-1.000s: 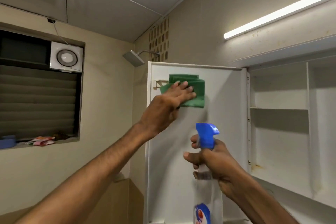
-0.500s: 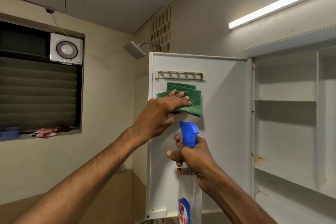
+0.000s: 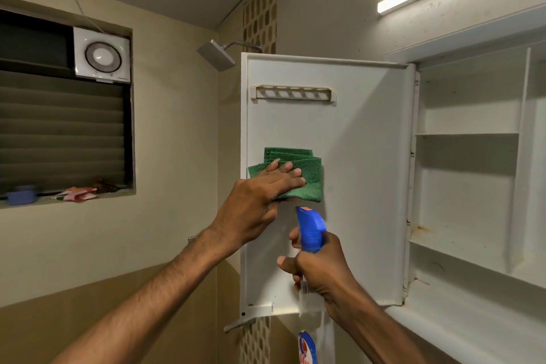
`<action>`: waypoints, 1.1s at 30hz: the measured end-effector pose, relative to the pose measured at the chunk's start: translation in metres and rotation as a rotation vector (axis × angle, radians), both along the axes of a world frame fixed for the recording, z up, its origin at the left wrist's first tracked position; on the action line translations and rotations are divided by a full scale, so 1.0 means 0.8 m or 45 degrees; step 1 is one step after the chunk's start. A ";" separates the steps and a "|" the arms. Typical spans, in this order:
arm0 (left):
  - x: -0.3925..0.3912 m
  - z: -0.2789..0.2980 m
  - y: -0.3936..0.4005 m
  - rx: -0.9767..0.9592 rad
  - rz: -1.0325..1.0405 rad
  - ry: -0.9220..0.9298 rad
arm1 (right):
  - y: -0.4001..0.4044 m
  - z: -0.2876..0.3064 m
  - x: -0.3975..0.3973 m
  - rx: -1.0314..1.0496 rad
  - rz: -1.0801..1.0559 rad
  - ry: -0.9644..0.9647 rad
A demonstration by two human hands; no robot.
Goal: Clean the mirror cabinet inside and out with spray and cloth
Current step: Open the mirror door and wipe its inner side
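Left hand [image 3: 254,204]: fingers straight, together, pressing cloth [image 3: 307,177] on open door [image 3: 363,156]
Right hand [image 3: 320,270]: fingers curled round spray [image 3: 310,230], below cloth

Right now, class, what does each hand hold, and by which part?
The right hand grips the spray bottle round its neck, below the blue trigger head. The left hand presses the folded green cloth flat against the cabinet door.
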State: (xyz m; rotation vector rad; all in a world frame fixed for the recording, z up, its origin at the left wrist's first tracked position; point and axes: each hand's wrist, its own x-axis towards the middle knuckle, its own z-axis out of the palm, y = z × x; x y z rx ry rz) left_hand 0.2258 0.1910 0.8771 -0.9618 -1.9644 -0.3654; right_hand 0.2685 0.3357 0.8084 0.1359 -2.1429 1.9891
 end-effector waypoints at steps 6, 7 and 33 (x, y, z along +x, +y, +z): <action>0.006 -0.030 0.000 0.022 0.009 -0.044 | -0.004 -0.036 0.003 -0.019 -0.011 -0.107; 0.006 -0.037 0.000 0.019 0.019 -0.056 | -0.004 -0.044 0.004 0.006 -0.032 -0.112; 0.013 -0.187 -0.008 0.045 -0.022 -0.219 | -0.015 -0.165 0.018 -0.029 -0.142 -0.389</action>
